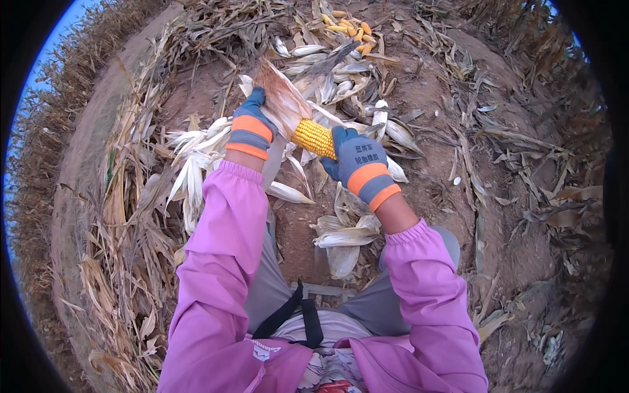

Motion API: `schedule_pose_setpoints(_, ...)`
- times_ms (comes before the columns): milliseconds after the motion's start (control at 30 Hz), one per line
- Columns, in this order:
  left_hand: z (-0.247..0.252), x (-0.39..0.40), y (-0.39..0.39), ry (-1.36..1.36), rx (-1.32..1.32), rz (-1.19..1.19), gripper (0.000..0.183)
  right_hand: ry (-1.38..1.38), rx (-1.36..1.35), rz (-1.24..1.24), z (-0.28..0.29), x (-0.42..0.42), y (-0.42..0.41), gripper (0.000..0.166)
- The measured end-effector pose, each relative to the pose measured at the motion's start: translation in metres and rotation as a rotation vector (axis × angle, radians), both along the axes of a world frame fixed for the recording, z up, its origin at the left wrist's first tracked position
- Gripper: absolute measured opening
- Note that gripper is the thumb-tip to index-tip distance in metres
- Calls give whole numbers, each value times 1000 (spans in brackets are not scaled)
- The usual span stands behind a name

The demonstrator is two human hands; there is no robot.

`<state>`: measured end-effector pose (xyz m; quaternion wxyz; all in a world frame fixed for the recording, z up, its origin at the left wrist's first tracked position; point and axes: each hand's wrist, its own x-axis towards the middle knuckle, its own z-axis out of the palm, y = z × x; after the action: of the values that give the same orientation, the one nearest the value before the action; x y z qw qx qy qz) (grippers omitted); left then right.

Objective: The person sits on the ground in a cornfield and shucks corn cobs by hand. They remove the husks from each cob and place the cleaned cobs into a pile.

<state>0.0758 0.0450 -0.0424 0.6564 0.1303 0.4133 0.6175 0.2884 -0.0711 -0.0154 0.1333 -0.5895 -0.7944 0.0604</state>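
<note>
A yellow corn cob (313,139) lies bare between my gloved hands, its kernels showing. My right hand (348,151), in a blue-grey and orange work glove, is closed around the lower right end of the cob. My left hand (255,114), in a matching glove, grips the corn husk (285,96) that is peeled back at the cob's other end, with brown silk fanned along it. The left fingertips are partly hidden behind the husk. Below the right hand, loose pale husks (347,237) rest on the soil.
Several husked yellow cobs (351,30) lie in a pile at the far side. Unhusked ears (344,88) and pale husks (189,167) are strewn in front of me. Dry corn stalks (132,216) lie in a long heap at the left. Standing dry corn (49,123) borders the ground.
</note>
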Motion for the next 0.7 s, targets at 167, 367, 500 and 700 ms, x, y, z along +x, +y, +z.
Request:
schedule_pose_setpoints(167, -4, -17, 10, 4, -60, 116, 33, 34, 31, 34, 1, 6, -1, 44)
schedule_pose_setpoints(367, -39, -92, 38, 125, 46, 129, 35, -5, 180, 137, 10, 10, -5, 40)
schedule_pose_setpoints(500, -54, -75, 61, -107, -27, 163, 34, 8, 138, 91, 10, 32, -11, 40)
schedule_pose_setpoints(700, -65, -84, 54, -160, -22, 222, 27, 131, 76, 108, 5, 33, -14, 46)
